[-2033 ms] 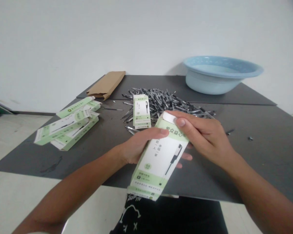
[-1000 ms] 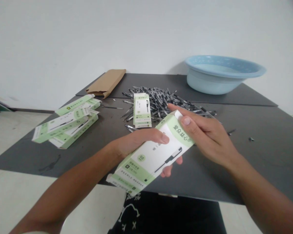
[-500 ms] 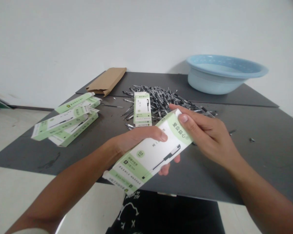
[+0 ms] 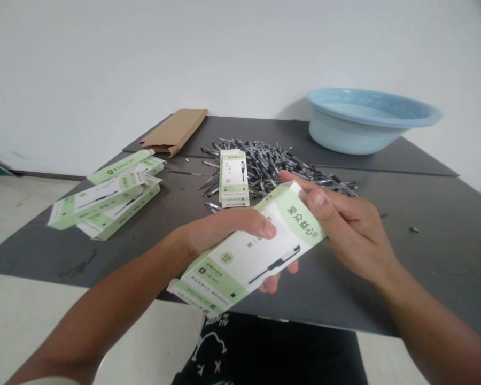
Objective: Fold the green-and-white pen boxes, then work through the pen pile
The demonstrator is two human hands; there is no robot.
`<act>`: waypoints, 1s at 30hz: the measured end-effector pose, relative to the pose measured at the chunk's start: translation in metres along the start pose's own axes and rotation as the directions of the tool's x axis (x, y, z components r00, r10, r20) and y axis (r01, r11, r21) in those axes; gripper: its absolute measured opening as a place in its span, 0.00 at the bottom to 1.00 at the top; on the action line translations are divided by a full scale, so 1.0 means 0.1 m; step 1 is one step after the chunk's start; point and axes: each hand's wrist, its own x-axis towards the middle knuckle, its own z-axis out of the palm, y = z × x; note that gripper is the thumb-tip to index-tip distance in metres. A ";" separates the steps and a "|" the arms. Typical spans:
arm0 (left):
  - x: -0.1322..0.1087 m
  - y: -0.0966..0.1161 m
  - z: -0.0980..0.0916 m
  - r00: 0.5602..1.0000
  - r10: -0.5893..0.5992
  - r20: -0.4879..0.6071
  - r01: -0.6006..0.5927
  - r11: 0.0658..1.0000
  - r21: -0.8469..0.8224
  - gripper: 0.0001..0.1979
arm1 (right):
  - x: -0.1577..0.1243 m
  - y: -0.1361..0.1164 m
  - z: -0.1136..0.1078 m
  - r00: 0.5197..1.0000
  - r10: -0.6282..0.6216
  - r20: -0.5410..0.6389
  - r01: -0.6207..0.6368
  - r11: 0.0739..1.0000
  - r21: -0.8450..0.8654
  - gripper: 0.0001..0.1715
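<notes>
Both my hands hold one green and white pen box [image 4: 250, 254] above the near edge of the dark table [image 4: 425, 256]. The box lies tilted, its far end up to the right. My left hand [image 4: 220, 232] wraps round its middle, thumb on top, fingers underneath. At the far end my right hand [image 4: 347, 224] grips it, thumb pressed on the green band. Behind the box lies a heap of grey pens [image 4: 272, 163].
A small stack of the same boxes [image 4: 233, 177] lies by the pens, with several more boxes [image 4: 108, 195] piled at the left. At the back are a brown paper envelope [image 4: 175, 131] and a light blue basin [image 4: 371, 120].
The box has swung from nearly upright to lying slanted, its near end moving left. My right thumb has slid along the green end. The view has shifted slightly.
</notes>
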 end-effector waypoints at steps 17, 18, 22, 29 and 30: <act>-0.01 0.00 0.04 0.975 0.208 -0.075 -0.199 0.973 0.115 0.27 | -0.05 0.01 0.12 0.958 -0.280 -0.053 0.274 0.956 -0.108 0.46; -0.02 0.01 0.04 0.971 0.228 -0.065 -0.217 0.966 0.141 0.27 | -0.06 0.02 0.13 0.957 -0.279 -0.084 0.272 0.958 -0.085 0.46; -0.08 0.02 0.02 0.969 0.242 -0.053 -0.216 0.928 0.303 0.29 | -0.04 0.07 0.14 0.878 -0.455 -0.149 0.434 0.887 -0.156 0.39; -0.11 -0.01 0.03 0.962 0.271 -0.014 -0.241 0.875 0.420 0.34 | -0.04 0.08 0.17 0.782 -0.600 -0.168 0.559 0.795 -0.237 0.47; -0.11 0.00 0.03 0.964 0.264 -0.012 -0.235 0.877 0.420 0.34 | -0.04 0.08 0.16 0.771 -0.619 -0.149 0.578 0.778 -0.247 0.46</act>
